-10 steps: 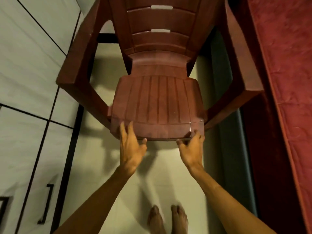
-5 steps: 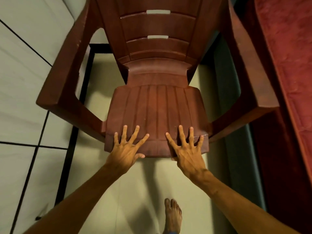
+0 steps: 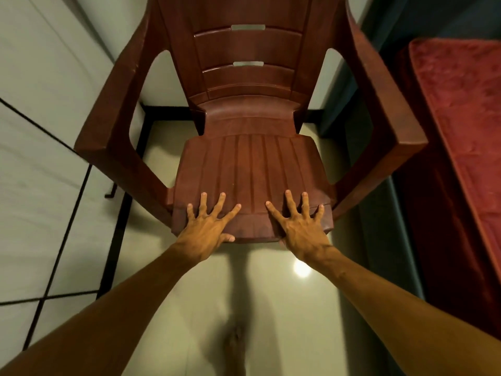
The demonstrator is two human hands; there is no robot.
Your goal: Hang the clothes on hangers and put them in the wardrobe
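A brown plastic armchair (image 3: 252, 126) stands in front of me, its seat bare. My left hand (image 3: 210, 226) lies flat on the seat's front left edge with fingers spread, thumb hanging over the front lip. My right hand (image 3: 301, 226) presses the front right edge the same way, fingers straight and apart. No clothes or hangers are in view. The white wardrobe (image 3: 40, 131) with black-lined door panels runs along the left.
A bed with a red cover (image 3: 466, 126) fills the right side, close to the chair's right armrest. Pale glossy floor (image 3: 271, 308) lies below the chair, with my foot (image 3: 235, 346) blurred near the bottom. A dark wall corner sits behind the chair.
Both hands went from hovering at the seat's front edge to lying flat on it with fingers spread. The view has moved closer over the chair.
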